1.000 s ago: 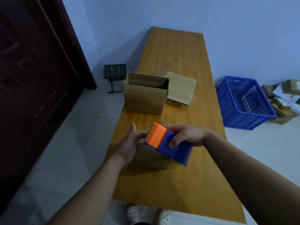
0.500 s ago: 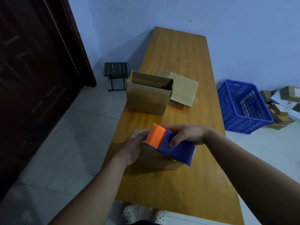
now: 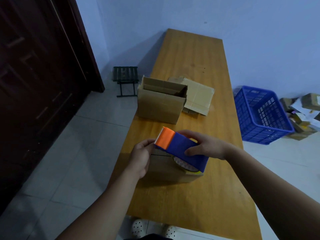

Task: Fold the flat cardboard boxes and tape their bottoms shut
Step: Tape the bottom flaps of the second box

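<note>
Cardboard box (image 3: 164,170) is being taped: right grip (image 3: 207,146) grasping tape dispenser (image 3: 180,146), left grip (image 3: 141,158) clasping box end; next, probably pulling along seam.

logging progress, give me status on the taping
Right hand grips tape dispenser over near box. Left hand curled at box's left end, hold unclear. Open box, flat cardboard farther back, apart.

A small packing room is indicated: 1 long wooden table (image 3: 190,205) is set against blue walls (image 3: 259,32) on a tiled floor (image 3: 69,153), with 1 blue plastic crate (image 3: 270,135) and heaped cardboard parcels (image 3: 310,99) beside it.
</note>
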`<state>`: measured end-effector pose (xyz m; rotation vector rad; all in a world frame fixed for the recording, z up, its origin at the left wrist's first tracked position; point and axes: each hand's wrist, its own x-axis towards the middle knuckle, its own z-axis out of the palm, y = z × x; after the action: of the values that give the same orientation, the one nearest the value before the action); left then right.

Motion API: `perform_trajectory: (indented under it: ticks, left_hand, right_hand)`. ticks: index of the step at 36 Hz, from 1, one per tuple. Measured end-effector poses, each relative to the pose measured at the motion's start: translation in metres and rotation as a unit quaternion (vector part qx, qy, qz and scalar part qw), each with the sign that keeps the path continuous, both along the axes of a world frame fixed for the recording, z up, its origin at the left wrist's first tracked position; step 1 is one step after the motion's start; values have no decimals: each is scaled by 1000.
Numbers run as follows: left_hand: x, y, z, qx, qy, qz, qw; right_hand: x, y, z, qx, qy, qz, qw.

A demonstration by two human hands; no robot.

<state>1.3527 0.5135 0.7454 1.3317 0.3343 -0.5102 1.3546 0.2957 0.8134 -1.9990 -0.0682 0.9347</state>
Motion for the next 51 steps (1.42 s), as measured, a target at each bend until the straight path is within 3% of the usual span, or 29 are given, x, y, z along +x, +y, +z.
perform_trajectory:
  ticks: [4, 8, 13, 20, 32, 35, 39, 42, 46, 51]
  left_hand:
    - [3, -5, -1, 18, -1, 31, 999]
    - [1, -9, 0, 37, -10, 29, 999]
    - [0, -9, 2, 53, -8, 32, 998]
    - [-1, -13, 5, 94, -14, 25, 995]
    - [3, -15, 7, 114, 15, 63, 991]
    - [6, -11, 7, 149, -17, 46, 988]
    - [5, -2, 7, 268, -104, 11, 958]
    - [0, 6, 1, 319, -109, 9, 941]
    - [-11, 12, -6, 348, -111, 27, 931]
    - [-18, 14, -14, 297, -86, 77, 948]
  right_hand:
    - [-19, 2, 4, -68, -106, 8, 992]
    - [-37, 10, -7, -232, -230, 67, 943]
    - [-44, 6, -12, -272, -296, 27, 915]
    - [-52, -5, -25, -179, -255, -56, 949]
    - [-74, -7, -54, -64, -216, -228, 947]
    - [-76, 2, -59, -84, -238, -241, 937]
    - [-72, 11, -57, -130, -258, -226, 930]
    - [-67, 17, -52, -150, -261, -204, 932]
    - [-56, 31, -49, -182, -266, -189, 927]
    - [-47, 40, -53, -181, -263, -184, 930]
